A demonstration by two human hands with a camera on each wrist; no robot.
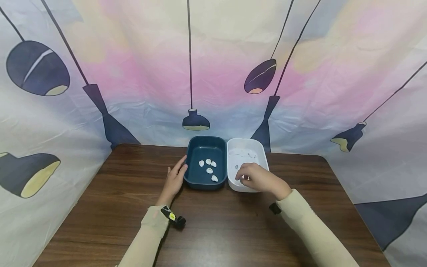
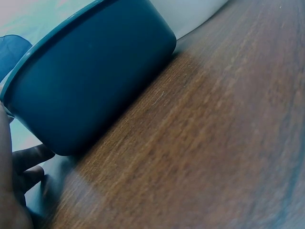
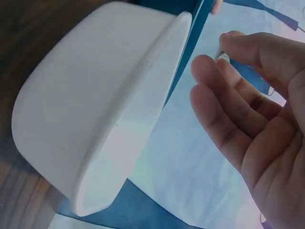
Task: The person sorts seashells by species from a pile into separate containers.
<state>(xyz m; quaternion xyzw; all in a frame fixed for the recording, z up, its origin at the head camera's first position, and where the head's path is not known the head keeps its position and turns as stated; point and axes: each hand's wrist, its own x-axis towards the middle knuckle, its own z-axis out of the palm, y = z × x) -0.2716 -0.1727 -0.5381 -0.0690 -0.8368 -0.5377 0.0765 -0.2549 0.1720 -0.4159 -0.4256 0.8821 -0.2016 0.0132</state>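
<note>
A dark teal tub (image 1: 205,185) stands at the table's far edge with several small white shells (image 1: 209,171) on its floor. My left hand (image 1: 175,180) rests against its left wall, fingers extended along the side; in the left wrist view that hand (image 2: 12,181) is only partly visible. Right beside it is a white tub (image 1: 247,142). My right hand (image 1: 257,177) is above the white tub, fingers bent. In the right wrist view, the thumb and fingertips pinch a small pale piece (image 3: 223,57), apparently a shell, mostly hidden by the fingers.
Small dark and grey bits (image 1: 237,167) lie in the white tub. The brown wooden table (image 1: 213,230) extends toward me and to both sides. A curtain printed with lamps (image 1: 196,122) hangs directly behind the tubs.
</note>
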